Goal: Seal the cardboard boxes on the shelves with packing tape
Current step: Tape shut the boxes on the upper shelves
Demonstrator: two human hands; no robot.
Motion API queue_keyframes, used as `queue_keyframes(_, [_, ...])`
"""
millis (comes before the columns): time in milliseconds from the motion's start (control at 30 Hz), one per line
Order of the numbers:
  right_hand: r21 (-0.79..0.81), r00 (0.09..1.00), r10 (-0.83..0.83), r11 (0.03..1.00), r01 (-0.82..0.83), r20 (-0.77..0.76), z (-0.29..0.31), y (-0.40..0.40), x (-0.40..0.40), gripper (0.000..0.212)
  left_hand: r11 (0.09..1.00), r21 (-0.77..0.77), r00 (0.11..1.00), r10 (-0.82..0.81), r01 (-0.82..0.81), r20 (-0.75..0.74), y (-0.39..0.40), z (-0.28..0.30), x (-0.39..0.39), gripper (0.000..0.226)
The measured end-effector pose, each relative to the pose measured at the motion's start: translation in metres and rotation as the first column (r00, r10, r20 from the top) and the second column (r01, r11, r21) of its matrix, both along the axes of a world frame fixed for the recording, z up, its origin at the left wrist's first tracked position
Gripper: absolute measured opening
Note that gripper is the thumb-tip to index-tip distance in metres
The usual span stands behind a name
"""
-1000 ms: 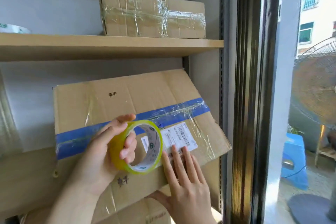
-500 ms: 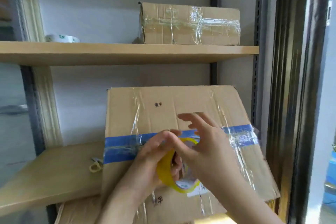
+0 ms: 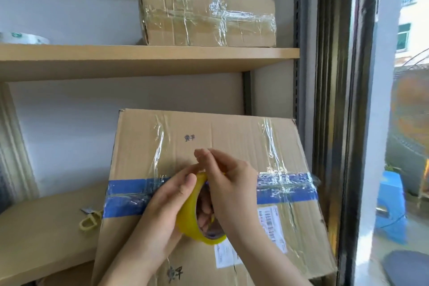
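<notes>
The left hand (image 3: 167, 202) grips the yellow tape roll (image 3: 192, 213) through its core, just in front of the large cardboard box (image 3: 232, 137) on the lower shelf (image 3: 46, 227). The right hand (image 3: 229, 183) pinches the thin, clingy tape end above the roll. The roll looks light and stiff, best held by its core; the film will probably crease or stick to itself.

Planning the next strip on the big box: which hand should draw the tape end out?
Right, probably. The right hand already pinches at the top edge of the yellow tape roll, while the left hand grips the roll over the large box.
</notes>
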State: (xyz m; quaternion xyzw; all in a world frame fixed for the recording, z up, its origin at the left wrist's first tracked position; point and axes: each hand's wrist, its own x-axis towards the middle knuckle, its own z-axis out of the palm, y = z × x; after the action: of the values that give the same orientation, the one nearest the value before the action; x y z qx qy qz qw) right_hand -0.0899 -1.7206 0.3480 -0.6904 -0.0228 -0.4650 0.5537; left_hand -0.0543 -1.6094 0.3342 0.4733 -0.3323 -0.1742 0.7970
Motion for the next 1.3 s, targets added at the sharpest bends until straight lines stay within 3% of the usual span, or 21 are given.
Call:
queue_keyframes(100, [0.15, 0.994, 0.094, 0.983, -0.102, 0.063, 0.012, -0.017, 0.001, 0.019, 0.994, -0.088, 0.997, -0.072, 0.069, -0.042, 0.0, -0.006, 0.006, 0.078])
queue_keyframes(200, [0.284, 0.95, 0.259, 0.911, -0.3, 0.173, 0.023, -0.05, -0.001, 0.022, 0.992, -0.13, 0.999, 0.008, -0.003, 0.038, -0.007, -0.003, 0.013, 0.056])
queue_keyframes(300, [0.41, 0.898, 0.339, 0.804, -0.431, 0.28, 0.018, -0.106, -0.005, 0.025, 0.995, -0.013, 0.96, 0.102, -0.102, 0.26, -0.013, -0.001, 0.016, 0.039])
queue_keyframes(433, [0.721, 0.893, 0.325, 0.531, -0.446, 0.313, 0.016, -0.168, -0.002, 0.045, 0.928, 0.232, 0.845, 0.137, -0.292, 0.517, -0.016, 0.009, 0.02, 0.033])
queue_keyframes(500, [0.699, 0.887, 0.358, 0.553, -0.452, 0.29, 0.013, -0.179, 0.004, 0.042, 0.844, 0.41, 0.8, 0.038, -0.347, 0.599, -0.018, 0.021, 0.02, 0.045])
queue_keyframes(533, [0.647, 0.876, 0.425, 0.606, -0.463, 0.23, 0.013, -0.18, 0.006, 0.044, 0.771, 0.506, 0.754, -0.051, -0.387, 0.655, -0.02, 0.028, 0.017, 0.055])
queue_keyframes(600, [0.557, 0.838, 0.529, 0.66, -0.505, 0.133, 0.012, -0.184, 0.01, 0.042, 0.54, 0.623, 0.575, -0.283, -0.566, 0.768, -0.024, 0.036, 0.011, 0.077])
queue_keyframes(667, [0.551, 0.815, 0.565, 0.641, -0.534, 0.132, 0.014, -0.189, 0.013, 0.036, 0.294, 0.588, 0.394, -0.514, -0.754, 0.762, -0.025, 0.033, -0.002, 0.098])
queue_keyframes(700, [0.56, 0.812, 0.568, 0.633, -0.535, 0.133, 0.016, -0.192, 0.015, 0.036, 0.222, 0.552, 0.345, -0.582, -0.804, 0.737, -0.024, 0.027, -0.01, 0.105])
queue_keyframes(733, [0.554, 0.813, 0.57, 0.641, -0.531, 0.119, 0.019, -0.194, 0.016, 0.036, 0.208, 0.509, 0.294, -0.614, -0.835, 0.733, -0.021, 0.019, -0.016, 0.108])
queue_keyframes(833, [0.538, 0.831, 0.555, 0.686, -0.489, 0.048, 0.02, -0.2, 0.021, 0.03, 0.384, 0.246, -0.03, -0.588, -0.89, 0.808, -0.013, -0.001, -0.009, 0.091])
queue_keyframes(967, [0.566, 0.87, 0.486, 0.739, -0.365, -0.075, 0.017, -0.205, 0.026, 0.031, 0.381, 0.186, -0.142, -0.686, -0.906, 0.714, -0.005, 0.014, 0.021, 0.08])
queue_keyframes(1033, [0.577, 0.88, 0.463, 0.749, -0.324, -0.107, 0.016, -0.203, 0.025, 0.026, 0.446, 0.197, -0.179, -0.668, -0.873, 0.722, 0.002, 0.025, 0.039, 0.075])
queue_keyframes(1067, [0.592, 0.886, 0.455, 0.739, -0.321, -0.086, 0.015, -0.202, 0.025, 0.024, 0.447, 0.233, -0.147, -0.666, -0.863, 0.731, 0.004, 0.031, 0.049, 0.072])
queue_keyframes(1200, [0.645, 0.915, 0.402, 0.695, -0.319, 0.02, 0.024, -0.187, 0.034, 0.02, 0.403, 0.357, 0.05, -0.601, -0.843, 0.798, 0.006, 0.052, 0.086, 0.069])
queue_keyframes(1300, [0.636, 0.954, 0.298, 0.743, -0.21, -0.033, 0.038, -0.174, 0.053, 0.019, 0.39, 0.401, 0.186, -0.484, -0.829, 0.855, 0.007, 0.06, 0.109, 0.067])
